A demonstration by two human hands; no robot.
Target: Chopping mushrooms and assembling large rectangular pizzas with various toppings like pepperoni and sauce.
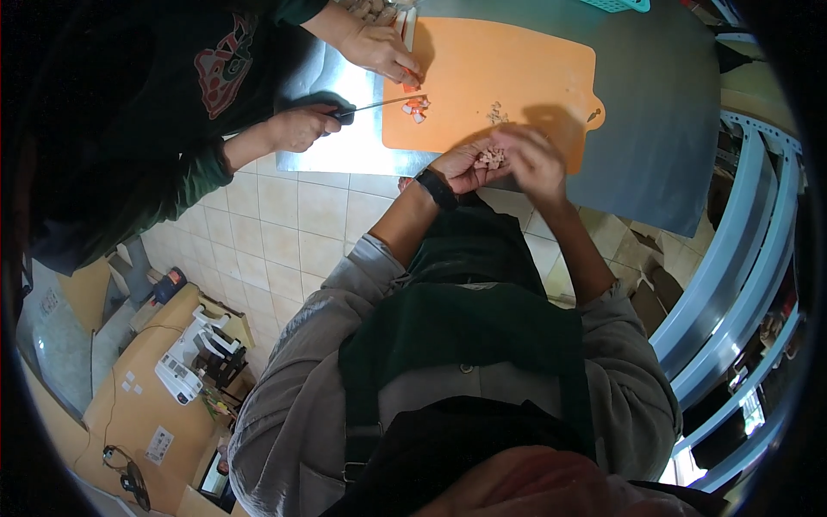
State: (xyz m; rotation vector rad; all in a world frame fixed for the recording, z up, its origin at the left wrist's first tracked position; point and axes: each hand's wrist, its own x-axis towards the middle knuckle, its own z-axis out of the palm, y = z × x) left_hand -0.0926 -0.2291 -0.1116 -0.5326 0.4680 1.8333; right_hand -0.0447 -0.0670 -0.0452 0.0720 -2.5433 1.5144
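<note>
My left hand (463, 169), with a black watch on its wrist, is cupped palm up at the near edge of the orange cutting board (508, 65). It holds a small heap of pinkish chopped pieces (492, 158). Close beside the heap is my right hand (536, 164), smeared by motion, so its fingers do not show clearly. A few chopped bits (496, 112) lie on the board just beyond my hands.
At the left, a co-worker's hand (301, 127) holds a knife (379, 105), blade over the board beside cut red-and-white pieces (417, 110). Their other hand (379, 50) steadies a red-and-white stick. A metal table (659, 112) bears the board. Blue shelving (732, 250) stands right; a green basket (616, 4) sits far.
</note>
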